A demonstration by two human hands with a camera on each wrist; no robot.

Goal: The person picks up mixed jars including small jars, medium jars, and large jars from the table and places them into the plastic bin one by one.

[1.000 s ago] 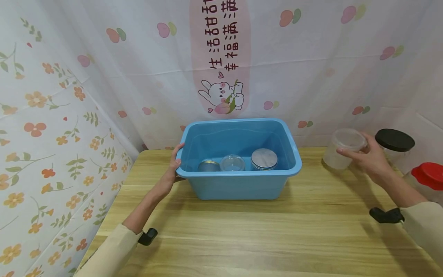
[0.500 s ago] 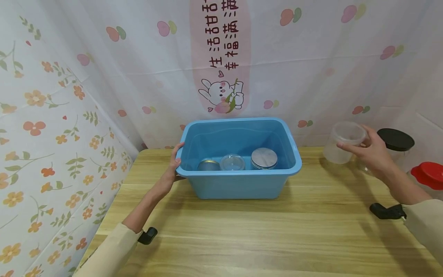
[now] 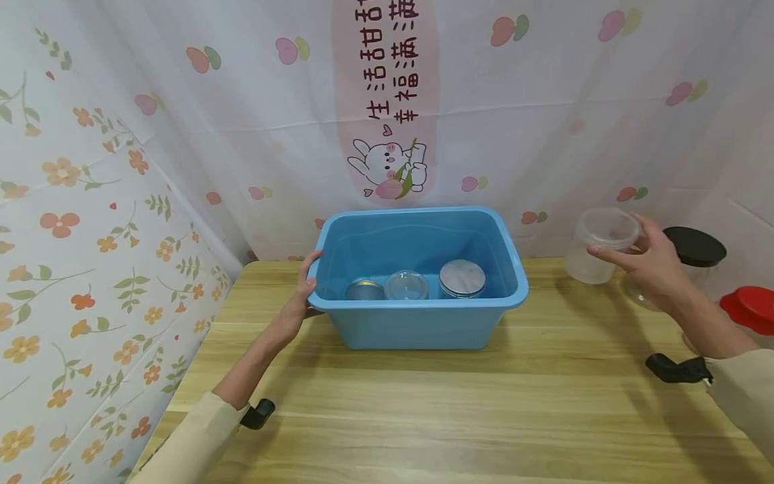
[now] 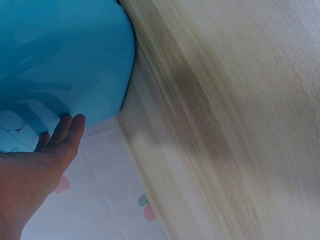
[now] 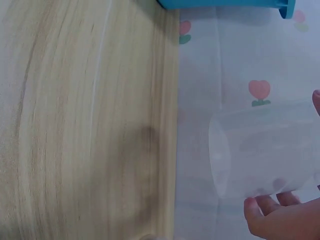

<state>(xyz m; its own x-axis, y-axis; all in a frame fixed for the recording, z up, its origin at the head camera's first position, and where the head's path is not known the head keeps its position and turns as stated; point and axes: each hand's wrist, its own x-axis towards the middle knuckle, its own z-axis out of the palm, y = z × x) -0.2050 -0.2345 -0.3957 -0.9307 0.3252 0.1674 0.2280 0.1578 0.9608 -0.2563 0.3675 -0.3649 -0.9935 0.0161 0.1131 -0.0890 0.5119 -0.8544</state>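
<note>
A blue plastic tub (image 3: 417, 327) stands on the wooden table near the back curtain. My left hand (image 3: 297, 296) grips its left rim; in the left wrist view, the fingers (image 4: 67, 132) lie against the tub's outer wall. Inside are a gold-rimmed tin (image 3: 365, 291), a clear round container (image 3: 406, 286) and a jar with a silver lid (image 3: 462, 277). To the tub's right, my right hand (image 3: 656, 269) holds a translucent plastic jar (image 3: 588, 261) around its upper part. This jar hangs above the table, slightly tilted, and looks empty in the right wrist view.
Behind my right hand stands a clear jar with a black lid (image 3: 695, 246). Nearer, at the right edge, is another jar with a red lid (image 3: 751, 309), partly hidden by the forearm. A patterned curtain (image 3: 272, 148) hangs along the table's back edge.
My right hand has raised the translucent jar a little off the table, mostly in the first half second. My left hand and the tub have stayed in place.
</note>
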